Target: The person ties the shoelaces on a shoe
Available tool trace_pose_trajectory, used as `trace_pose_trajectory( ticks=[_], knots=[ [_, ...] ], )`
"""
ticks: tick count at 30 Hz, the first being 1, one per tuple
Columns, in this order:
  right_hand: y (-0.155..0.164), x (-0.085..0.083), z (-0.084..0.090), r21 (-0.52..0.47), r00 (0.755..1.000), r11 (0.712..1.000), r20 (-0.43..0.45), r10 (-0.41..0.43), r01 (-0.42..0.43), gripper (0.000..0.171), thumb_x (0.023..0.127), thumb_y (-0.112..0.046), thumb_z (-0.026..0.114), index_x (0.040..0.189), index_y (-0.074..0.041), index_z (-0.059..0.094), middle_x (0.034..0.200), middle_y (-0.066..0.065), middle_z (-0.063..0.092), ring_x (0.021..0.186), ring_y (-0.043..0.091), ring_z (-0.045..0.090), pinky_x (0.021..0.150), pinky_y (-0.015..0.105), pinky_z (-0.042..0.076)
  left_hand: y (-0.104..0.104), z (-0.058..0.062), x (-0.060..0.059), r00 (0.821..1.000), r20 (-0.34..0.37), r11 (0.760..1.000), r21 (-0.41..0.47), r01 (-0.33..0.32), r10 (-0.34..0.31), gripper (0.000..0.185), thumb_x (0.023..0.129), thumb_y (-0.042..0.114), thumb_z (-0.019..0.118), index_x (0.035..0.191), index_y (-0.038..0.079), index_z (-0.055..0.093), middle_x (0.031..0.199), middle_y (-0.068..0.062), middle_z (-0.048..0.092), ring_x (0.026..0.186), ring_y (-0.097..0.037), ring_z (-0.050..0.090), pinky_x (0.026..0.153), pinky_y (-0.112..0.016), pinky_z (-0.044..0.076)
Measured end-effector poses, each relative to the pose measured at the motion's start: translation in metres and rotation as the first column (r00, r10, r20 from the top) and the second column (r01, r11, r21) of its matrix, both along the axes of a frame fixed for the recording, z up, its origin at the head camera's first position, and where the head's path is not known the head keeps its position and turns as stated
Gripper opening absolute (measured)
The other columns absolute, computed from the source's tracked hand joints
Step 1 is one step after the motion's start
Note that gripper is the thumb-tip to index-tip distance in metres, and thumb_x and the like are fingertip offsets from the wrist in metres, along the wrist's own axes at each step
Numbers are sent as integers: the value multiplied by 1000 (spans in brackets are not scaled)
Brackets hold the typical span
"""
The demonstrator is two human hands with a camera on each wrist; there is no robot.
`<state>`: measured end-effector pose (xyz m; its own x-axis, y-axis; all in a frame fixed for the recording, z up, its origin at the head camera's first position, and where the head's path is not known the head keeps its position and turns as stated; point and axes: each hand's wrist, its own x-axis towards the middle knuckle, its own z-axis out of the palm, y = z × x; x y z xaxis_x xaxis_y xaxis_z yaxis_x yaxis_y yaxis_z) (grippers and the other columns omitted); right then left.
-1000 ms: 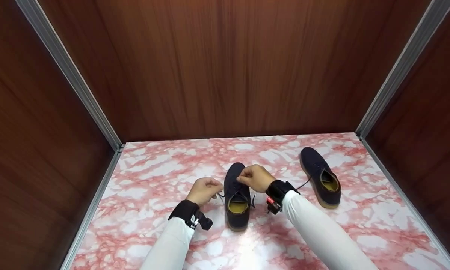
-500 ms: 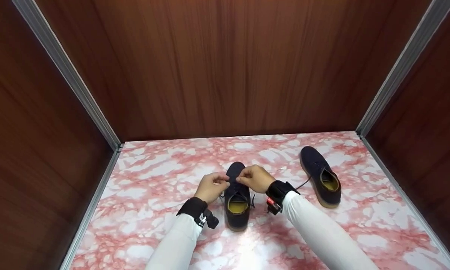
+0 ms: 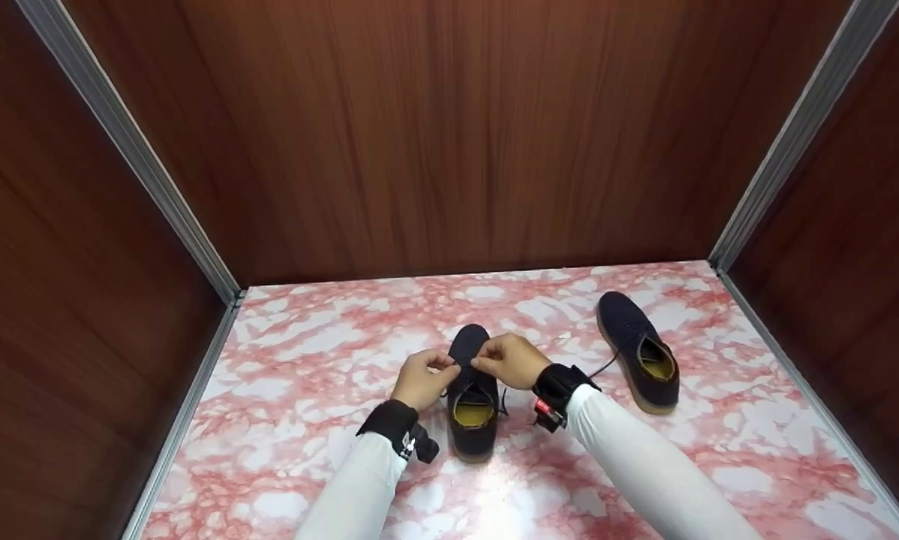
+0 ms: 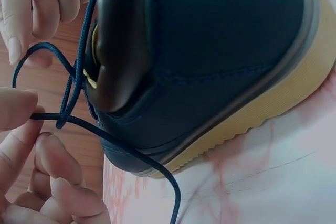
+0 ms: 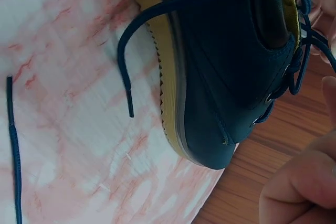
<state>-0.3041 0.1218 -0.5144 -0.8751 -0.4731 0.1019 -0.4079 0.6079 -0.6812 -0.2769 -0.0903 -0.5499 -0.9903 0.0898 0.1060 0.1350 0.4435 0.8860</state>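
Note:
A dark navy lace-up shoe [image 3: 470,341] with a tan sole sits on the red-and-white marbled surface, toe pointing away. Over its lacing, my left hand [image 3: 423,381] and right hand [image 3: 515,361] come close together from either side. The left wrist view shows my left thumb and index finger pinching the navy shoelace [image 4: 139,153], whose end hangs down along the shoe's side. There too, my right hand [image 4: 52,3] pinches the lace at a loop beside the shoe's opening. In the right wrist view another lace end [image 5: 126,77] hangs down past the sole.
A second navy shoe [image 3: 629,322] stands to the right, angled, with its own lace [image 5: 16,166] trailing on the marbled surface [image 3: 292,450]. Brown wood-grain panels [image 3: 449,135] with grey metal corner rails [image 3: 795,135] rise at the back and both sides.
My left hand has moved right and slightly up, from beside the shoe to over its lacing, close to the right hand. My right hand has stayed nearly in place.

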Motion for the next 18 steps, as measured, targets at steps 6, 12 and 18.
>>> trace_pose_trajectory(
  ticks=[6, 12, 18],
  knots=[
    [9, 4, -4, 29, 1000, 1000, 1, -12, 12, 21, 97, -25, 73, 81, -12, 75, 62, -11, 48, 57, 4, 43, 56, 21, 36, -1, 0, 1, 999, 30, 1000, 24, -11, 11, 13, 92, 15, 75, 94, 3, 73, 95, -12, 74, 80, -13, 64, 74, -26, 54],
    [12, 12, -10, 63, 998, 996, 10, 68, -68, 19, 92, -28, 80, 82, -14, 74, 61, -9, 53, 55, 2, 44, 54, 19, 37, -2, -2, 2, 998, 59, 999, 40, -37, 34, 15, 93, 16, 74, 90, 3, 70, 94, -11, 72, 73, -8, 60, 73, -25, 54],
    [8, 19, -14, 89, 994, 990, 31, 107, -110, 19, 85, -26, 87, 83, -15, 72, 66, -5, 62, 58, 2, 50, 57, 19, 42, -1, -1, 3, 998, 58, 998, 46, -31, 28, 16, 93, 18, 74, 90, 2, 69, 93, -11, 71, 70, -9, 60, 72, -25, 54]
  ],
)
